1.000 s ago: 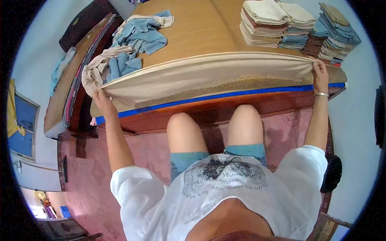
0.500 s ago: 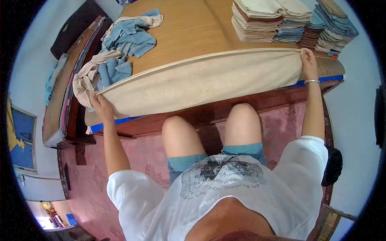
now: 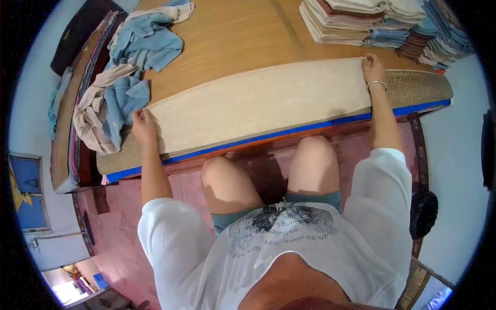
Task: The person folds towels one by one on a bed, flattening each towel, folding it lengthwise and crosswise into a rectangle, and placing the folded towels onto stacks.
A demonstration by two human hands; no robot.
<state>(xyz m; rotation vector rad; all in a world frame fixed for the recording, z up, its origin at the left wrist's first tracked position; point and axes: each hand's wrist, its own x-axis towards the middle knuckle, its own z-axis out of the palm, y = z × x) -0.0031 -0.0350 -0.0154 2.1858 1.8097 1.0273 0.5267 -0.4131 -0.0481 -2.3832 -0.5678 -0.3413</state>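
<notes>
A cream cloth (image 3: 263,101) lies stretched out flat in a long strip along the near edge of the bed. My left hand (image 3: 144,125) pinches its far left corner, close beside the crumpled blue and beige cloths. At the far right corner, my right hand (image 3: 373,70) has its fingers closed on the cloth, with a bracelet on the wrist. The cloth's near edge rests just above the blue border of the bed.
Crumpled blue cloths (image 3: 150,41) and a beige cloth (image 3: 88,116) lie at the left. Stacks of folded cloths (image 3: 341,23) stand at the back right. A second bed or bench (image 3: 67,124) is at the far left. My knees are below the bed's edge.
The cloth has gone from hanging between my hands to lying flat on the bed. My right hand has moved left and my left hand slightly right, relative to the frame.
</notes>
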